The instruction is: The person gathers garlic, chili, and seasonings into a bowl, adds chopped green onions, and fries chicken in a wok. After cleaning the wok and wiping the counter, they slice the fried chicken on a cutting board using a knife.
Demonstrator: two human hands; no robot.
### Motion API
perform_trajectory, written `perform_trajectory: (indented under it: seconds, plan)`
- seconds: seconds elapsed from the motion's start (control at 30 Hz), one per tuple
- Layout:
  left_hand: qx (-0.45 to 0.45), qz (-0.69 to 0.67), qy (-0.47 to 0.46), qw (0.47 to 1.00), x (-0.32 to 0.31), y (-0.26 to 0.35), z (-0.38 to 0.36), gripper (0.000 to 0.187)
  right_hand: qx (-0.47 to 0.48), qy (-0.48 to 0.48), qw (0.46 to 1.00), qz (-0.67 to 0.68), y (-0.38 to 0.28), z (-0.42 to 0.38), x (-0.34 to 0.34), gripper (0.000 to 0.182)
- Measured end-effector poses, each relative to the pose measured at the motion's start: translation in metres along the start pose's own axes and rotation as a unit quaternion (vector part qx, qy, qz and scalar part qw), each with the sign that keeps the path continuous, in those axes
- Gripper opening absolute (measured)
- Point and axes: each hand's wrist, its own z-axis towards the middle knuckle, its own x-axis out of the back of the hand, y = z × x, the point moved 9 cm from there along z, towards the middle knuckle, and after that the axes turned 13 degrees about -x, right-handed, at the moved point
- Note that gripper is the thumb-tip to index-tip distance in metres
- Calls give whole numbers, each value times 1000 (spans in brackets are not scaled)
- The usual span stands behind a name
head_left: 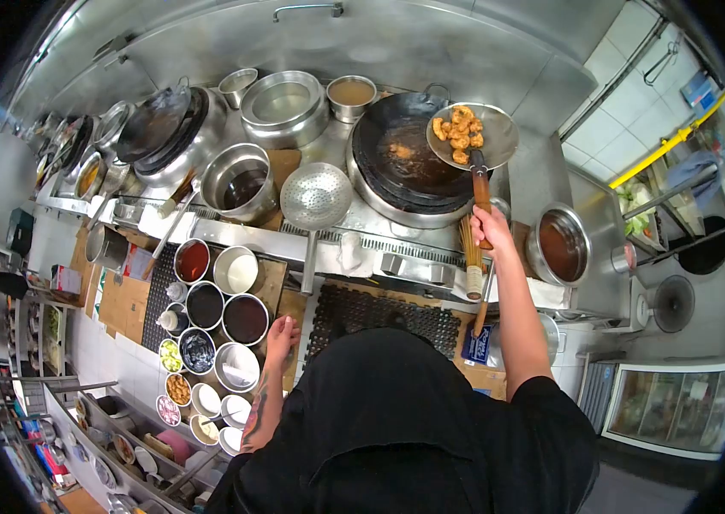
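My right hand (489, 226) is wrapped round the wooden handle of a round strainer (499, 137). Several browned, fried pieces that look like shrimp (460, 128) sit in the strainer, which hangs over the right edge of a dark wok (401, 171). Oily residue and a small orange-brown patch show in the wok. Just below the right hand is a bamboo wok brush (472, 257). My left hand (283, 336) holds nothing, its fingers loosely bent and apart, beside a container of dark sauce (245, 319).
A perforated ladle (316, 197) lies across the stove front, near a pot of dark liquid (238, 184). To the right stands a pot of brown sauce (561, 244). Several seasoning containers (193, 259) crowd the left counter. Another wok (154, 124) is at the back left.
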Motion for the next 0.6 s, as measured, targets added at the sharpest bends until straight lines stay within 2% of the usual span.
perform_trajectory:
  seconds: [0.13,0.37,0.53,0.6]
  plan:
    - [19,24,-10,999,5,-17,4,49,4,56,995,-84,-4,-4,13,15]
    - [29,23,-5,999,1,-16,-4,51,-26,42,989,-138,21,3,-2,11]
    - [31,14,4,999,7,-20,-8,51,-74,-15,996,-55,26,-7,-20,14]
    - [34,8,13,999,12,-25,-10,51,-104,-76,991,23,31,-11,-28,13]
